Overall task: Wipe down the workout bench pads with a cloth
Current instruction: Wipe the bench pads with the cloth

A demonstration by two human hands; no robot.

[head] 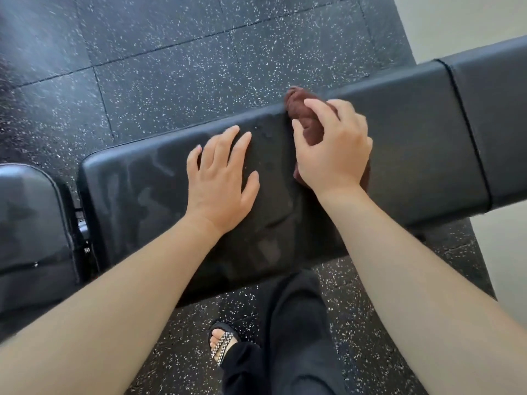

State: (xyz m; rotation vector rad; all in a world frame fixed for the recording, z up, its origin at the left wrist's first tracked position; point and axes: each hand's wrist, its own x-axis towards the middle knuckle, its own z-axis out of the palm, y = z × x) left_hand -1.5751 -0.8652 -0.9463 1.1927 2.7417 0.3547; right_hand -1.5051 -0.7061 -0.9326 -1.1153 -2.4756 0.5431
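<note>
A long black bench pad [413, 143] runs across the view from lower left to upper right, with wet streaks on its left part. My left hand [219, 181] lies flat on the pad, fingers spread, holding nothing. My right hand [333, 149] presses a bunched brown cloth [299, 105] onto the pad near its far edge; most of the cloth is hidden under the hand. A second black pad [31, 218] sits at the left, separated by a gap with a metal hinge.
Black speckled rubber floor tiles [171, 67] surround the bench. My leg in dark trousers [293, 337] and a foot in a checkered sandal [224, 342] stand by the bench's near side. A pale floor or wall [462, 21] shows at the upper right.
</note>
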